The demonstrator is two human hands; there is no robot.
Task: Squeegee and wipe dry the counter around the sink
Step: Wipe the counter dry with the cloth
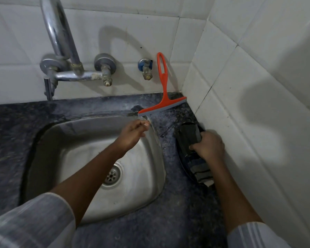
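The frame is dominated by white wall tiles (258,86) from ten o'clock round to four o'clock, meeting in a corner at about one o'clock. Below them, the dark speckled counter (177,221) is spread around the steel sink (75,140), which fills the centre and the eight o'clock side; its drain is seen just below centre. A chrome tap (61,42) is mounted on the wall at eleven o'clock, with a smaller blue-collared valve (145,68) toward twelve.

The orange squeegee (164,97) is stood at one o'clock of the sink, its blade resting on the counter in the corner and its looped handle leaned against the back wall, probably parked there within easy reach and clear of the strip being wiped.

A dark folded cloth (191,138) is pressed onto the narrow counter strip at three o'clock, close beside the side wall; it is gripped firmly by the right hand (208,146), fingers closed over its near part, apparently so that pressure can be kept on the wet stone. The drying stage is judged to be in hand.

The left hand (132,132) is held over the sink's far right rim, just below the squeegee blade, fingers loosely curled and nothing visibly held; whether the rim is touched cannot be told.
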